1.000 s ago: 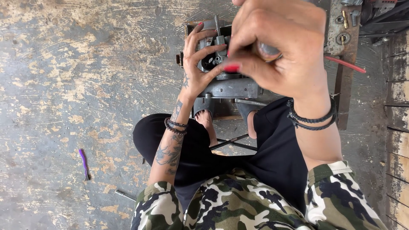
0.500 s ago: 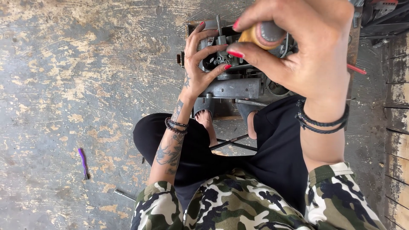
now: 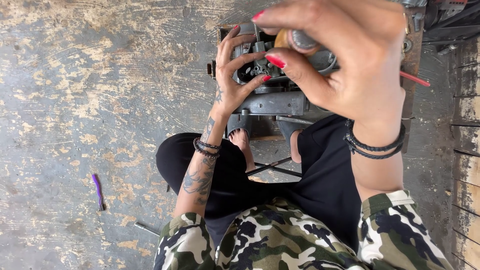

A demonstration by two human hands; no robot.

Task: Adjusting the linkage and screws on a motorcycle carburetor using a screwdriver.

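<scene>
A grey metal engine part (image 3: 272, 102) rests on the floor in front of my feet. My left hand (image 3: 235, 75) grips its left side, fingers curled over the top openings. Close to the camera, my right hand (image 3: 345, 60) pinches a small round piece (image 3: 295, 39), tan with a grey metal end, and holds it above the engine part. Both wrists wear dark bracelets.
Worn, paint-flecked concrete floor (image 3: 100, 75) spreads to the left. A purple stick-like object (image 3: 97, 191) and a short metal rod (image 3: 146, 228) lie on it. A red-handled tool (image 3: 415, 79) pokes out at right beside wooden planks (image 3: 467, 125). Thin dark rods (image 3: 272, 167) lie between my legs.
My right hand has risen toward the camera and turned, so the tan and grey round piece now shows between its fingers. The left hand has stayed on the engine part.
</scene>
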